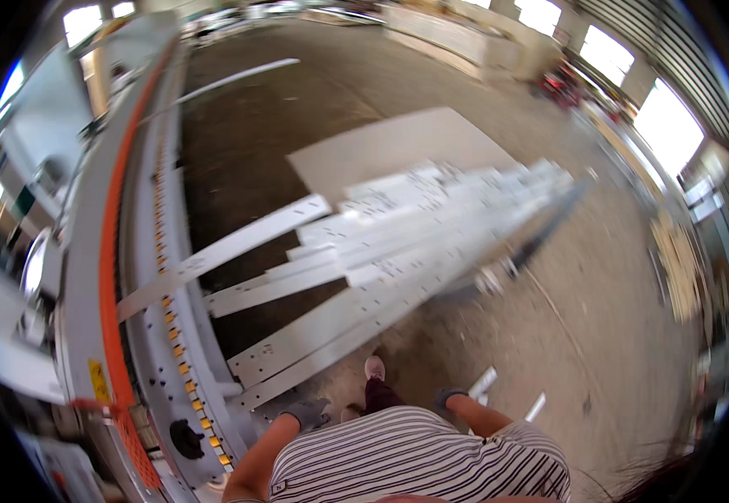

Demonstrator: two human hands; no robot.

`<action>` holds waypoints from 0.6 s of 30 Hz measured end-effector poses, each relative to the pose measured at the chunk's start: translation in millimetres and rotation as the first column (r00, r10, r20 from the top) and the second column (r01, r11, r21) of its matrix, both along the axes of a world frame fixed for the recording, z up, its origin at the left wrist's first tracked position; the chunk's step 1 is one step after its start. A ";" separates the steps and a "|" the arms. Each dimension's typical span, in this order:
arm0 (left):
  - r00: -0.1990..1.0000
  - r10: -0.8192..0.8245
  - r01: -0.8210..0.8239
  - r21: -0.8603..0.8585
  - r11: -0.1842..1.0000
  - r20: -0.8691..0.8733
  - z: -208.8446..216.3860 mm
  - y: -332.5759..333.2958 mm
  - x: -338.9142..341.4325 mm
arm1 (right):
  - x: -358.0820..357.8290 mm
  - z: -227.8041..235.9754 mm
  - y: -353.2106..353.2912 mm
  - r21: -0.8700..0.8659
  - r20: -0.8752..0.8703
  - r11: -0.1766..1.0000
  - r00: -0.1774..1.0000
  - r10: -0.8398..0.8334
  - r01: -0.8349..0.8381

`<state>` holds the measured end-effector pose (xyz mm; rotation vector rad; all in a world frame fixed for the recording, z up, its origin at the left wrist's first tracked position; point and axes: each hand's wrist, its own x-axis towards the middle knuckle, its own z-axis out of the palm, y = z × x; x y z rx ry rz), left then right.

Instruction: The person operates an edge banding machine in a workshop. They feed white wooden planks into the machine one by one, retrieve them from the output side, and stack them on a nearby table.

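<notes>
My left hand (306,413), in a grey glove, hangs low beside my body, near the close ends of long pale boards (297,344). Nothing can be made out in it, and its fingers are blurred. On the other side, my right hand (450,396), also gloved in grey, is down by my hip, its fingers mostly hidden. The boards lie in a loose, fanned stack with small dark holes or slots along them. One single board (238,247) reaches from the stack side across the machine's roller edge.
A long machine (117,210) with an orange strip and a row of yellow rollers (181,369) runs along my left. Behind the stack a flat sheet (406,142) shows. White offcuts (483,383) lie on the floor near my right hand; timber strips (677,268) lie farther right.
</notes>
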<state>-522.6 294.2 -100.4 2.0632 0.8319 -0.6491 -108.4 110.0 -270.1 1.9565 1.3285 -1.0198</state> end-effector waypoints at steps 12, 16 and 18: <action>0.959 -0.275 0.274 0.018 0.962 0.068 -32.6 63.0 50.6 | -107.0 77.0 -105.0 0.025 -0.342 0.632 0.600 -0.723 0.775; 0.918 -0.392 0.379 -0.163 0.911 -0.054 -106.2 86.2 86.1 | -136.4 91.0 -144.9 0.000 -0.458 0.416 0.369 -0.808 0.909; 0.835 -0.540 0.524 -0.150 0.838 -0.102 -89.6 79.5 133.6 | -144.5 80.2 -170.3 0.048 -0.488 0.259 0.249 -0.837 0.965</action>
